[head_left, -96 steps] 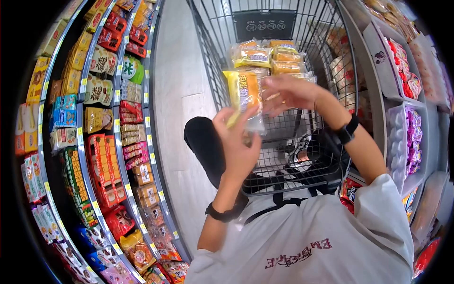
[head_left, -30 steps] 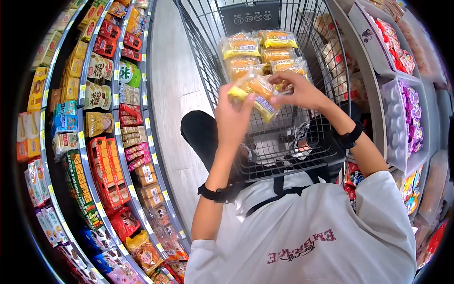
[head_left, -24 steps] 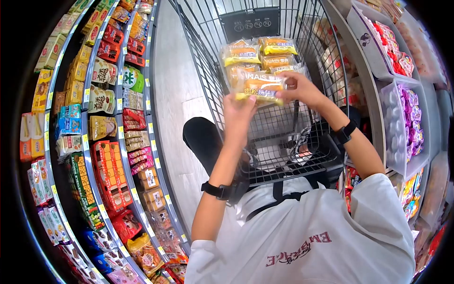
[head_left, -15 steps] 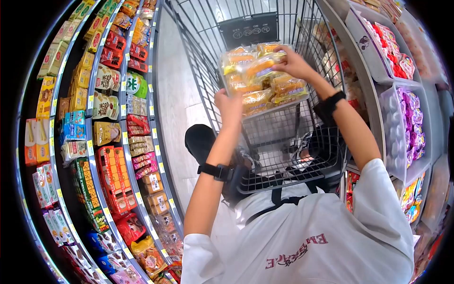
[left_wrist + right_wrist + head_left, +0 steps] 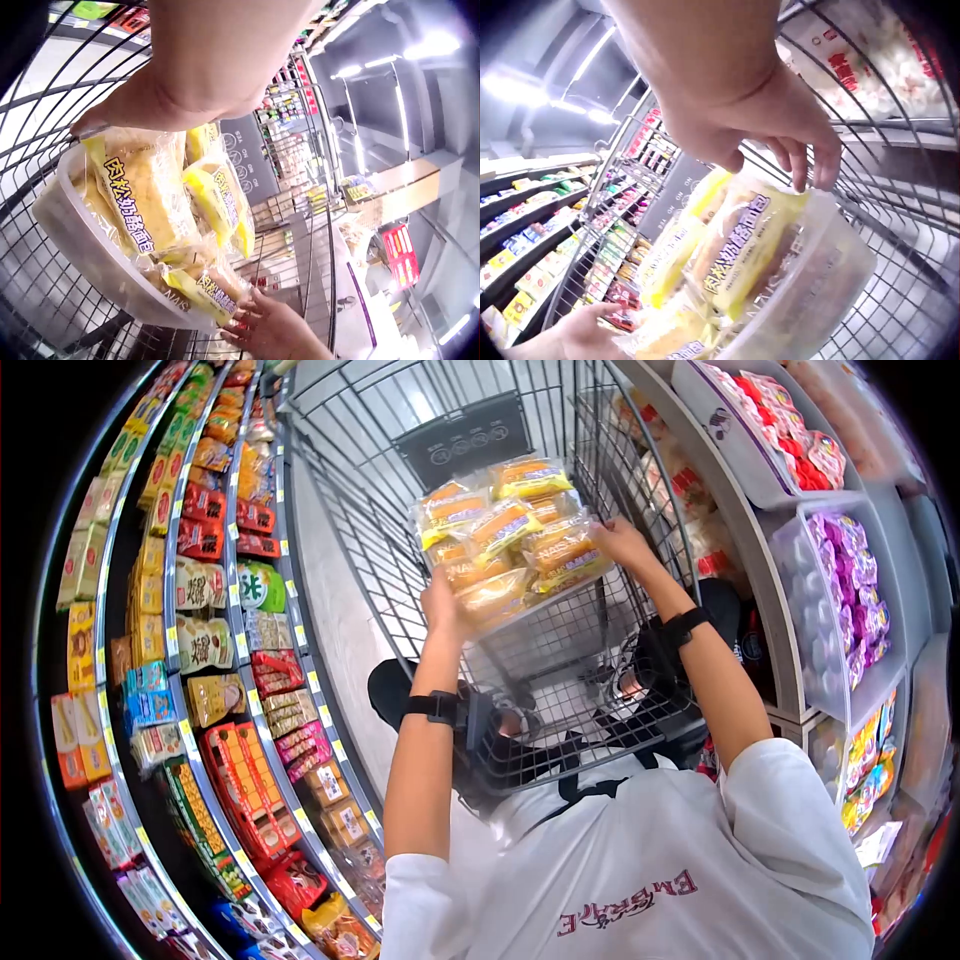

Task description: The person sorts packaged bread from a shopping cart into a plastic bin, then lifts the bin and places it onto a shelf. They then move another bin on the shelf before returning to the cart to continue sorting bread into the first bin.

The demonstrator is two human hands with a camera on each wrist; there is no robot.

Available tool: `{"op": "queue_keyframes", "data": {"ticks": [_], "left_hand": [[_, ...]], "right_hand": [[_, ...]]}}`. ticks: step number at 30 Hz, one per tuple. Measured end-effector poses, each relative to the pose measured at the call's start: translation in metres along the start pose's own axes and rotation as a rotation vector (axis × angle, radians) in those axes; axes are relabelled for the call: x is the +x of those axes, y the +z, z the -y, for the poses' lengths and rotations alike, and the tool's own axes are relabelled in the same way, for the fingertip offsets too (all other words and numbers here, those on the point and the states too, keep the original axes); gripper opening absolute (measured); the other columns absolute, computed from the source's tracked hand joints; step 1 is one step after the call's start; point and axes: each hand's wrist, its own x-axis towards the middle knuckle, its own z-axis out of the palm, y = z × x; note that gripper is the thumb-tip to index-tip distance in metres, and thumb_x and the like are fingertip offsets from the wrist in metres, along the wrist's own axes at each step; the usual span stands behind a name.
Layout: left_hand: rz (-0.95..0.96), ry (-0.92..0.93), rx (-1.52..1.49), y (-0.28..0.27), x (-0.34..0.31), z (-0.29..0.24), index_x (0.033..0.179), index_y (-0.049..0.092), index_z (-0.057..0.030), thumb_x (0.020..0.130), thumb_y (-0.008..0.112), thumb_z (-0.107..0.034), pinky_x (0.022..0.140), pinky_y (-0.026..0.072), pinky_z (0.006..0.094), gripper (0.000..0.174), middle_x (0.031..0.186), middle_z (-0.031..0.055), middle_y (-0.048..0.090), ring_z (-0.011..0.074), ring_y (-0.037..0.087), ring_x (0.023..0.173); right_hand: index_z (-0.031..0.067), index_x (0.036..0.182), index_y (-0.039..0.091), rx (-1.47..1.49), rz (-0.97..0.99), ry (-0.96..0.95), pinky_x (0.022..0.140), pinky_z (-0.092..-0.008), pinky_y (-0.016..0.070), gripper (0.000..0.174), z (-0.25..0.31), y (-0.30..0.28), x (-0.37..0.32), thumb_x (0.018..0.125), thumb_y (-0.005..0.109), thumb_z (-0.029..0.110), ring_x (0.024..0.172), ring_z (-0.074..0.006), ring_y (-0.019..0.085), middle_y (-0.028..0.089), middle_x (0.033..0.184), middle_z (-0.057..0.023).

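Note:
In the head view, a translucent plastic bin [image 5: 548,603] full of wrapped bread packs with yellow labels sits inside the black wire cart. One bread pack [image 5: 503,526] lies across the others at the middle of the pile. My left hand [image 5: 441,606] rests along the bin's left side. At the opposite side, my right hand [image 5: 624,544] touches the rim beside a bread pack [image 5: 739,244]. The right wrist view shows that hand's thumb apart from its fingers, with the fingertips down at the rim. My left fingertips are mostly hidden behind the forearm in the left wrist view.
The wire cart [image 5: 345,525] surrounds the bin, with a dark printed panel [image 5: 465,435] at its far end. Snack shelves [image 5: 215,620] line the left side. On the right stand clear bins of purple-wrapped sweets [image 5: 850,595] and red packs [image 5: 795,435], close to the cart.
Both hands held and turned a bread pack over the bin; my right hand then laid it on the middle of the pile and let go. Both hands are now at the bin's sides.

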Motion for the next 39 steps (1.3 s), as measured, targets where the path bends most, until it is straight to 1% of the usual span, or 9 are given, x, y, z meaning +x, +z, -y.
{"op": "queue_keyframes", "data": {"ticks": [2,3,4,5,7,8,10,18,39], "left_hand": [[0.010,-0.048,-0.051,-0.017,0.037,0.012,0.134,0.052,-0.0061,0.093,0.056,-0.050,0.099,0.0488,0.0478,0.060,0.130,0.0151,0.057,0.0327,0.059,0.114],[0.009,-0.002,-0.039,-0.019,0.043,0.016,0.134,0.052,-0.0085,0.091,0.058,-0.051,0.102,0.0481,0.0486,0.061,0.132,0.0159,0.055,0.0330,0.057,0.118],[0.099,0.053,0.015,-0.012,0.026,0.008,0.136,0.051,-0.0075,0.090,0.058,-0.052,0.102,0.0484,0.0503,0.064,0.133,0.0168,0.054,0.0337,0.056,0.120],[0.282,-0.039,-0.073,-0.040,0.076,0.023,0.137,0.051,-0.0074,0.089,0.059,-0.052,0.102,0.0485,0.0520,0.066,0.134,0.0172,0.054,0.0352,0.056,0.121],[0.031,-0.176,-0.036,-0.025,0.054,0.003,0.139,0.051,-0.0066,0.092,0.055,-0.049,0.098,0.0510,0.0502,0.063,0.130,0.0154,0.059,0.0344,0.060,0.116],[0.327,-0.246,-0.109,-0.045,0.085,0.008,0.141,0.048,-0.0061,0.088,0.056,-0.057,0.102,0.0481,0.0501,0.074,0.138,0.0154,0.052,0.0345,0.054,0.125],[-0.012,-0.319,-0.017,-0.021,0.054,-0.015,0.143,0.046,-0.0060,0.083,0.059,-0.062,0.105,0.0441,0.0555,0.083,0.142,0.0139,0.049,0.0347,0.051,0.128],[-0.021,-0.456,0.156,-0.001,0.033,-0.026,0.144,0.047,-0.0118,0.088,0.055,-0.060,0.103,0.0394,0.0664,0.074,0.145,0.0171,0.048,0.0404,0.050,0.129],[0.436,-0.135,0.478,-0.031,-0.069,-0.140,0.132,0.046,0.0080,0.081,0.065,-0.065,0.095,0.0419,0.0620,0.091,0.122,0.0167,0.047,0.0357,0.047,0.114]], "right_hand": [[-0.0004,0.104,0.069,-0.168,0.209,-0.193,0.089,-0.0461,0.0510,0.050,-0.002,-0.003,0.007,0.091,0.058,0.047,0.104,-0.0394,0.066,0.070,0.107,-0.0231],[0.0005,0.101,0.070,-0.036,0.079,0.059,0.086,-0.0486,0.0523,0.049,-0.022,0.032,0.031,0.093,0.053,0.046,0.099,-0.0398,0.067,0.070,0.101,-0.0232],[0.0005,0.101,0.070,-0.239,0.155,-0.218,0.083,-0.0505,0.0530,0.045,-0.034,0.047,0.044,0.096,0.049,0.040,0.094,-0.0420,0.068,0.070,0.098,-0.0246],[0.0028,0.102,0.070,-0.243,0.203,-0.178,0.085,-0.0500,0.0520,0.042,-0.027,0.047,0.036,0.097,0.047,0.038,0.098,-0.0409,0.067,0.070,0.101,-0.0238],[-0.0017,0.115,0.067,0.128,0.141,-0.007,0.095,-0.0509,0.0490,0.061,-0.050,0.082,0.055,0.098,0.044,0.053,0.110,-0.0444,0.063,0.066,0.116,-0.0273],[-0.0031,0.117,0.066,0.125,0.163,0.134,0.097,-0.0504,0.0477,0.063,-0.023,0.057,0.045,0.098,0.046,0.053,0.113,-0.0447,0.061,0.065,0.118,-0.0282],[0.0035,0.119,0.067,0.176,0.271,0.190,0.094,-0.0461,0.0477,0.069,-0.005,0.027,0.035,0.097,0.043,0.064,0.110,-0.0386,0.064,0.067,0.118,-0.0227],[0.0014,0.095,0.071,0.268,0.082,0.186,0.084,-0.0484,0.0490,0.061,-0.014,0.037,0.000,0.094,0.050,0.059,0.096,-0.0399,0.066,0.070,0.104,-0.0226],[-0.0001,0.091,0.066,0.149,-0.228,-0.086,0.081,-0.0557,0.0485,0.036,0.065,-0.106,-0.108,0.099,0.046,0.029,0.091,-0.0501,0.062,0.066,0.093,-0.0280]]}}
